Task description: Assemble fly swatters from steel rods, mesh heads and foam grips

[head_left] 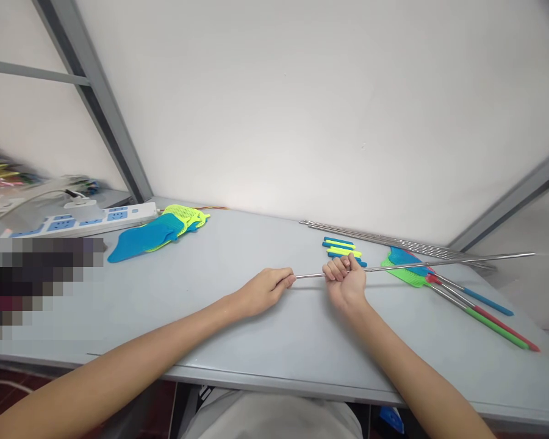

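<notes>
Hands (269, 288) (348, 286) apart along thin rod (478, 260)

My only view came from the camera on my head, facing forward and down from the near side of the table (238, 341), close enough that my left hand (268, 289) and right hand (346, 283) sat mid-view, the wall (302, 110) spanning the far side.

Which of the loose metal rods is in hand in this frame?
The single metal rod held by both the left hand and the right hand; the other loose rods lie together on the table beside the wall.
</notes>
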`<state>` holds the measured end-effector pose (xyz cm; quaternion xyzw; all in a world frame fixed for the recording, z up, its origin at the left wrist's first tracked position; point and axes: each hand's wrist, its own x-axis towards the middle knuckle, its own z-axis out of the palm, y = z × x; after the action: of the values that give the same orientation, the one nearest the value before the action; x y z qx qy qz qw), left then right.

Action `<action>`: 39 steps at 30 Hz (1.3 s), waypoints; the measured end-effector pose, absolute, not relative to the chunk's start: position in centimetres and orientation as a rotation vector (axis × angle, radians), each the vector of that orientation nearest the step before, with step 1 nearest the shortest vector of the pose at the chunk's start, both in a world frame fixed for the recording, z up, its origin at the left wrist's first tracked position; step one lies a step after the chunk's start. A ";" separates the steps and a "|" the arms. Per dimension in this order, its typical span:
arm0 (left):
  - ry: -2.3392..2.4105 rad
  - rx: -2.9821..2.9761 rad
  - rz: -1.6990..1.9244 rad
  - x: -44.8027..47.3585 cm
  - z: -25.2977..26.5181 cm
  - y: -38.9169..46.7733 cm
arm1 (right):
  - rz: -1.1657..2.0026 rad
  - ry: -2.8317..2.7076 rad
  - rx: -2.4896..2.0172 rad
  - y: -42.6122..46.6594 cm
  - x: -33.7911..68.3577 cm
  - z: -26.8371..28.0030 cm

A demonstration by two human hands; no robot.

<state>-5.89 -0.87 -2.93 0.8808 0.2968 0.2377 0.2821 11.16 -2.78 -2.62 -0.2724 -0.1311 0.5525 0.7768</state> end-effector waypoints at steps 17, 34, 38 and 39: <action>0.744 2.290 0.466 -6.4 -4.0 -1.0 | 1.191 -0.422 -0.583 -3.4 9.8 -4.7; 0.760 2.253 0.485 -6.2 -4.2 -0.9 | 1.180 -0.441 -0.581 -3.5 9.4 -5.0; 0.751 2.245 0.494 -6.2 -4.2 -0.9 | 1.187 -0.435 -0.563 -3.5 9.3 -5.0; 0.752 2.242 0.497 -6.2 -4.2 -0.9 | 1.190 -0.430 -0.558 -3.5 9.2 -4.9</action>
<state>-6.24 -0.88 -4.25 0.8676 0.2908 0.1924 0.3546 9.23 -3.54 -4.93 -0.2574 -0.1984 0.5489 0.7701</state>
